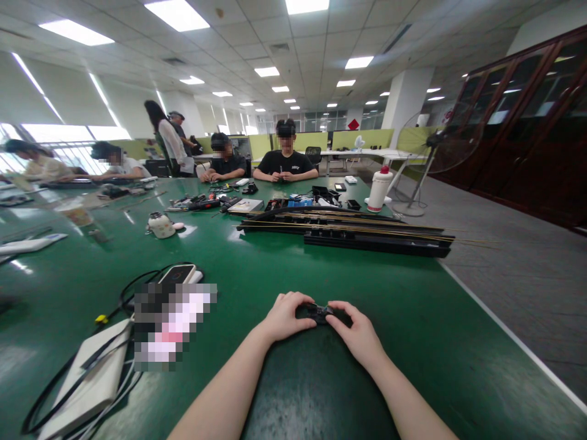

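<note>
Black part — mostly hidden by fingers — pinched between left hand and right hand.

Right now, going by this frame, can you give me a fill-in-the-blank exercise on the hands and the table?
1. The left hand and the right hand together hold one small part, coloured ____.
2. The table top is ____.
3. The white bottle at the table's far edge has a ____ cap.
Missing words: black; green; red.
</note>
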Motion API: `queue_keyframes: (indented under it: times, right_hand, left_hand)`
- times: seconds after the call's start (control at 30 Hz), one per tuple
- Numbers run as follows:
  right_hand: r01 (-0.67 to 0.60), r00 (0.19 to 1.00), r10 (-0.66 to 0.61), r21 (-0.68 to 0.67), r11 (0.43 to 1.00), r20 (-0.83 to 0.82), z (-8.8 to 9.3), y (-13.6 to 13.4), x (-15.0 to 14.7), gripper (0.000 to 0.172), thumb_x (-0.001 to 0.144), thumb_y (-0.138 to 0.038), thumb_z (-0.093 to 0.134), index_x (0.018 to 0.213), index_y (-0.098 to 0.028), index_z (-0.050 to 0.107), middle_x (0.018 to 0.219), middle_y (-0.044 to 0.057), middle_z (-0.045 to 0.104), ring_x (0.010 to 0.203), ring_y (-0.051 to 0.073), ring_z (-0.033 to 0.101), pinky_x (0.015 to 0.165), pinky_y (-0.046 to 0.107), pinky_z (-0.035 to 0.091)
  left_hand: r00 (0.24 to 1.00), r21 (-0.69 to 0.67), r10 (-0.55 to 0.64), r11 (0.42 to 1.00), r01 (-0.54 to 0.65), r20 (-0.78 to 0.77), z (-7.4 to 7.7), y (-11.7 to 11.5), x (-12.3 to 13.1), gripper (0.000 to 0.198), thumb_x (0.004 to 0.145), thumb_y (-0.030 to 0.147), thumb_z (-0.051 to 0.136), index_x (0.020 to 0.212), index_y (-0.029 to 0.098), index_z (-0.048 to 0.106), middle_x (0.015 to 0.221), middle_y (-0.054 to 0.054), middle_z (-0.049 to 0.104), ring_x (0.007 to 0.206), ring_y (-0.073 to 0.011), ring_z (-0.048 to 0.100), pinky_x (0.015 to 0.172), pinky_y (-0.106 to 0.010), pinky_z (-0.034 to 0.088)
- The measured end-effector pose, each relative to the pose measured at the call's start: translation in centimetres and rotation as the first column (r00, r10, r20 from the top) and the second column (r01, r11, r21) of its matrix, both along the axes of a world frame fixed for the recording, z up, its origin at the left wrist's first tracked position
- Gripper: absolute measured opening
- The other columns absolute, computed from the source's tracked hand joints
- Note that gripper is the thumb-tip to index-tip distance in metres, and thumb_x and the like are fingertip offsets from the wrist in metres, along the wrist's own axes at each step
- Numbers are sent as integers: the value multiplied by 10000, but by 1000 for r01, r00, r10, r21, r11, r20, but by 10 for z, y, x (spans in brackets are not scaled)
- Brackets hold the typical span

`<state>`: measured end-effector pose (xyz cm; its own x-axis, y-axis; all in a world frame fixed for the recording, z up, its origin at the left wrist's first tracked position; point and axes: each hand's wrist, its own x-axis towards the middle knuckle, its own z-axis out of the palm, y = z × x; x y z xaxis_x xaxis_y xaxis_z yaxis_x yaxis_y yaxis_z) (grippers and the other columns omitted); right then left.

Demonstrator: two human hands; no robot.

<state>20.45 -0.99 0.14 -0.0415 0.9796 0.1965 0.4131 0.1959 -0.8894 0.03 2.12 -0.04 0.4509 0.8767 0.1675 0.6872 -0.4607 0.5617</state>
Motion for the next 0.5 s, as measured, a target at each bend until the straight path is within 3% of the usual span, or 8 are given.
queue_keyframes:
  times: [0.37, 0.5]
  right_hand:
    - [24, 960, -33, -36, 999, -280, -13, 8, 4, 308, 699, -392, 663, 942, -205, 635, 962, 77, 700, 943, 236, 636, 931, 440, 441]
    - [52, 930, -67, -52, 997, -361, -10, 9, 3, 358, 657, -440, 695, 912, -195, 636, 930, 84, 704, 916, 238, 645, 915, 445, 456]
  left_hand:
    - [1000, -10, -1, 1000, 1, -20, 3, -1, 0, 434, 716, 407, 693, 1105, 259, 566, 1076, -9, 630, 1021, -225, 545, 906, -350, 358]
    - [1000, -7, 3, 1000, -3, -11, 3, -1, 0, 428, 719, 417, 688, 1101, 265, 568, 1075, -4, 632, 1021, -226, 546, 904, -351, 359]
